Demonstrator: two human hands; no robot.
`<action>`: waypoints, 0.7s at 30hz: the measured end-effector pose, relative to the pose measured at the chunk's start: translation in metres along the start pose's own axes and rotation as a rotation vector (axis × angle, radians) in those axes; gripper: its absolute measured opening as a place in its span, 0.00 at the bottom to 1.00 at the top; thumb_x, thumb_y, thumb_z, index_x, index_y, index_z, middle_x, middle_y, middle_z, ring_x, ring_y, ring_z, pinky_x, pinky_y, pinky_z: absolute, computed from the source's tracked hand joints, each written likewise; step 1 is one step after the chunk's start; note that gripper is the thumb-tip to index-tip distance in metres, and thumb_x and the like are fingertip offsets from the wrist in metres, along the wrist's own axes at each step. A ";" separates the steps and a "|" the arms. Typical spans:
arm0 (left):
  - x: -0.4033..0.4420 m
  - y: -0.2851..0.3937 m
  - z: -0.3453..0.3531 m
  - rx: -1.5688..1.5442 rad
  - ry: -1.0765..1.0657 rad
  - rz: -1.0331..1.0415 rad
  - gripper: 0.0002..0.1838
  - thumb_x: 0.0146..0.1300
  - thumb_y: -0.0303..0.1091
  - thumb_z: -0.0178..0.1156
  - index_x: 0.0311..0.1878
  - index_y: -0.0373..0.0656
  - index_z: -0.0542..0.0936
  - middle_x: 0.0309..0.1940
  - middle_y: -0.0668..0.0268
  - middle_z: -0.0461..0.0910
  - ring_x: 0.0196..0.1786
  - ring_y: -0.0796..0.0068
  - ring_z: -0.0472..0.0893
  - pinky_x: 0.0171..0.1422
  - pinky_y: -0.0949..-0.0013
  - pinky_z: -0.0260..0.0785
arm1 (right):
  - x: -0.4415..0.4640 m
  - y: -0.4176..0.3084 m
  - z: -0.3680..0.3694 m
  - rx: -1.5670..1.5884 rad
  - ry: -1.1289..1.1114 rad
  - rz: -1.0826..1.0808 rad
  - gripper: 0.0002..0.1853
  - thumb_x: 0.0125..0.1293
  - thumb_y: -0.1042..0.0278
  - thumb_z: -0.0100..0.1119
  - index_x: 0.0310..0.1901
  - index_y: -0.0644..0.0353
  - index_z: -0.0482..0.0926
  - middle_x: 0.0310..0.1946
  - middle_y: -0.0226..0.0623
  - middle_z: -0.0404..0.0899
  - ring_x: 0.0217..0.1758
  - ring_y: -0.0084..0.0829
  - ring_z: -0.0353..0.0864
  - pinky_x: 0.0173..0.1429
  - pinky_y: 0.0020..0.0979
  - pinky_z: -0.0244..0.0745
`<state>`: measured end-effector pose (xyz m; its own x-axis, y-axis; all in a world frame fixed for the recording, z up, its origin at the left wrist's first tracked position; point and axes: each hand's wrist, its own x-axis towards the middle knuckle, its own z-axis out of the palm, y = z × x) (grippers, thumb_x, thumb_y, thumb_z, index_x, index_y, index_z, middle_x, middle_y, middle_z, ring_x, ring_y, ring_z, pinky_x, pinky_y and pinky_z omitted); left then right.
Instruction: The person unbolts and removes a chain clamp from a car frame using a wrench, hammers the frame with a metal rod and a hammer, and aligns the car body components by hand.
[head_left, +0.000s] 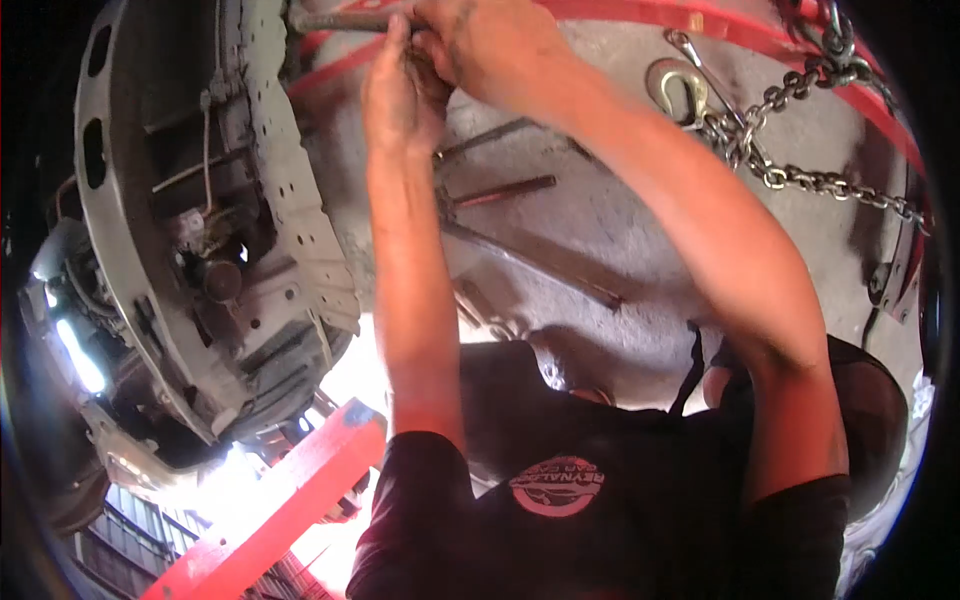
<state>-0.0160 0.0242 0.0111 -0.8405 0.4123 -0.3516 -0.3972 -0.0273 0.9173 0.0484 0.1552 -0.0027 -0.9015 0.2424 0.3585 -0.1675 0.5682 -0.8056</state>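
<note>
A metal bar [345,20] runs sideways at the top of the head view, its left end beside the perforated car panel. My left hand [400,95] is closed at the bar's right end, thumb pointing up. Against it, my right hand [490,45] has its fingers curled around the same end. The hands touch, and the grip between them is partly hidden. Below them on the concrete floor lie a reddish-brown bar [505,192] and a long dark bar [540,265].
The car's metal frame [120,200] fills the left side. A red beam [280,510] slants across the lower left. At the upper right are a steel chain [825,183], a large hook [665,85], a wrench [705,70] and a curved red frame [870,115].
</note>
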 end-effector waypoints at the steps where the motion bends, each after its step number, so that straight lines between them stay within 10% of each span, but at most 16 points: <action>1: 0.002 0.000 -0.013 0.021 -0.041 -0.002 0.24 0.78 0.49 0.48 0.62 0.38 0.75 0.61 0.56 0.79 0.63 0.60 0.79 0.70 0.57 0.68 | 0.002 -0.004 -0.005 -0.037 -0.102 0.086 0.15 0.68 0.58 0.55 0.45 0.61 0.83 0.36 0.47 0.86 0.41 0.45 0.86 0.47 0.44 0.80; 3: -0.007 0.001 -0.009 0.075 -0.044 0.000 0.25 0.77 0.53 0.49 0.59 0.40 0.77 0.53 0.60 0.81 0.56 0.60 0.80 0.64 0.54 0.69 | 0.011 -0.012 -0.017 -0.118 -0.304 0.249 0.20 0.73 0.56 0.55 0.58 0.62 0.79 0.48 0.45 0.86 0.51 0.37 0.85 0.57 0.40 0.79; 6: -0.018 0.002 -0.020 0.057 -0.227 -0.019 0.23 0.77 0.51 0.51 0.57 0.41 0.78 0.47 0.63 0.83 0.52 0.63 0.80 0.60 0.57 0.70 | 0.004 0.018 0.006 0.477 -0.128 -0.056 0.18 0.75 0.55 0.54 0.54 0.61 0.81 0.36 0.42 0.86 0.38 0.35 0.86 0.43 0.41 0.82; 7: -0.024 0.007 -0.005 0.035 -0.260 -0.003 0.23 0.77 0.51 0.50 0.57 0.41 0.78 0.47 0.62 0.83 0.50 0.63 0.81 0.58 0.57 0.71 | 0.008 -0.010 -0.039 0.618 -0.493 0.384 0.20 0.77 0.50 0.51 0.53 0.59 0.81 0.35 0.39 0.84 0.34 0.30 0.85 0.36 0.37 0.81; 10: -0.034 0.013 -0.009 0.010 -0.262 -0.002 0.23 0.75 0.51 0.53 0.57 0.39 0.77 0.49 0.59 0.82 0.54 0.59 0.81 0.60 0.54 0.72 | -0.016 0.032 -0.020 1.129 -0.206 0.491 0.31 0.77 0.39 0.45 0.53 0.64 0.80 0.37 0.38 0.84 0.25 0.28 0.79 0.30 0.28 0.76; 11: -0.037 0.013 -0.017 0.021 -0.245 -0.007 0.24 0.75 0.51 0.54 0.58 0.39 0.77 0.50 0.58 0.81 0.57 0.57 0.80 0.62 0.53 0.72 | -0.028 0.055 -0.026 0.812 -0.261 0.416 0.33 0.75 0.35 0.46 0.57 0.61 0.80 0.42 0.43 0.84 0.28 0.31 0.80 0.32 0.29 0.76; 13: -0.037 0.013 -0.037 -0.020 -0.155 -0.007 0.33 0.69 0.53 0.62 0.66 0.37 0.69 0.64 0.54 0.74 0.65 0.49 0.76 0.74 0.43 0.64 | -0.090 0.084 0.027 0.158 -0.261 0.075 0.17 0.64 0.60 0.54 0.47 0.65 0.80 0.39 0.49 0.83 0.38 0.45 0.83 0.40 0.42 0.79; 15: -0.042 0.001 -0.055 -0.005 -0.129 0.044 0.26 0.77 0.51 0.48 0.62 0.36 0.74 0.59 0.49 0.79 0.59 0.53 0.82 0.65 0.54 0.74 | -0.165 0.111 0.091 -0.223 -0.236 -0.328 0.13 0.59 0.71 0.55 0.44 0.68 0.80 0.39 0.52 0.82 0.41 0.51 0.84 0.44 0.46 0.80; 16: -0.041 -0.002 -0.055 -0.060 -0.135 0.058 0.26 0.76 0.51 0.49 0.61 0.36 0.74 0.58 0.47 0.79 0.56 0.51 0.83 0.62 0.51 0.75 | -0.162 0.061 0.085 -0.326 -0.832 0.097 0.20 0.69 0.62 0.51 0.55 0.64 0.80 0.54 0.55 0.80 0.58 0.53 0.79 0.62 0.50 0.74; 17: -0.043 -0.011 -0.045 -0.120 -0.139 0.060 0.26 0.76 0.51 0.50 0.61 0.37 0.74 0.57 0.45 0.80 0.54 0.49 0.84 0.60 0.49 0.77 | -0.197 0.058 0.102 -0.369 -0.610 -0.127 0.22 0.69 0.63 0.50 0.60 0.64 0.77 0.62 0.62 0.72 0.66 0.58 0.71 0.70 0.55 0.65; 21: -0.053 -0.015 0.003 -0.245 -0.145 -0.057 0.22 0.77 0.47 0.51 0.63 0.41 0.72 0.54 0.50 0.81 0.47 0.53 0.86 0.48 0.52 0.81 | -0.203 0.045 0.136 -0.582 -0.953 -0.277 0.29 0.70 0.63 0.48 0.72 0.58 0.66 0.67 0.61 0.66 0.70 0.57 0.68 0.66 0.52 0.68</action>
<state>0.0356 0.0056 0.0165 -0.7595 0.5451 -0.3549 -0.5344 -0.2118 0.8182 0.1693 0.0249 -0.1755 -0.8397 -0.4996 -0.2129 -0.4208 0.8464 -0.3264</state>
